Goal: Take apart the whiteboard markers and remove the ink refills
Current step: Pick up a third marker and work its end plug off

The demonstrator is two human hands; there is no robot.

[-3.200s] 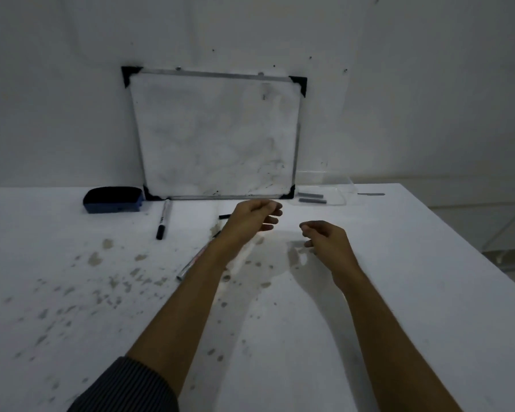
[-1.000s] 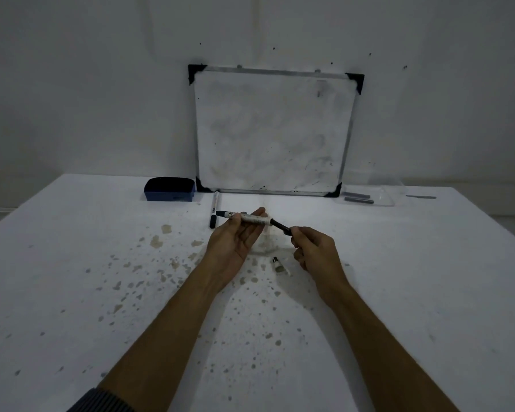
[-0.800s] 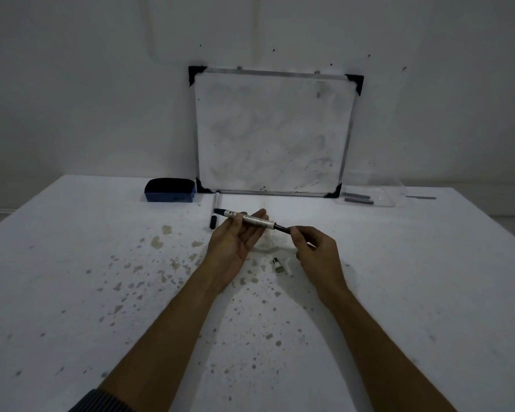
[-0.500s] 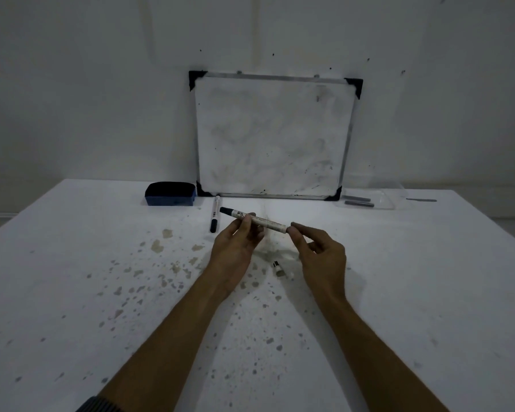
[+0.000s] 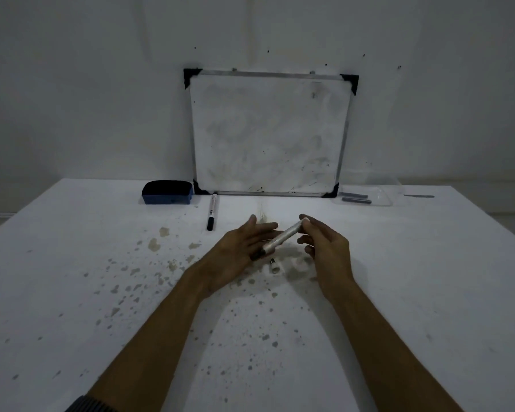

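My right hand [image 5: 324, 251] pinches the far end of a white marker barrel [image 5: 281, 238]. The barrel slants down to the left, and its dark end rests against the palm of my left hand [image 5: 241, 248], whose fingers are spread flat. A small white cap piece [image 5: 274, 265] lies on the table just below the barrel. A second whole marker [image 5: 212, 211] with a black cap lies further back, near the whiteboard. Two grey ink refills [image 5: 356, 197] rest in a clear tray [image 5: 384, 200] at the back right.
A whiteboard [image 5: 268, 135] leans against the wall at the back of the white table [image 5: 72, 263]. A blue eraser [image 5: 167, 192] sits left of it. A thin grey stick [image 5: 419, 196] lies right of the tray. Dark stains speckle the table's left and middle.
The marker has turned: it lay level between both hands, held by the left fingers. Now the right hand holds its far end, and the left hand has opened flat under the dark end.
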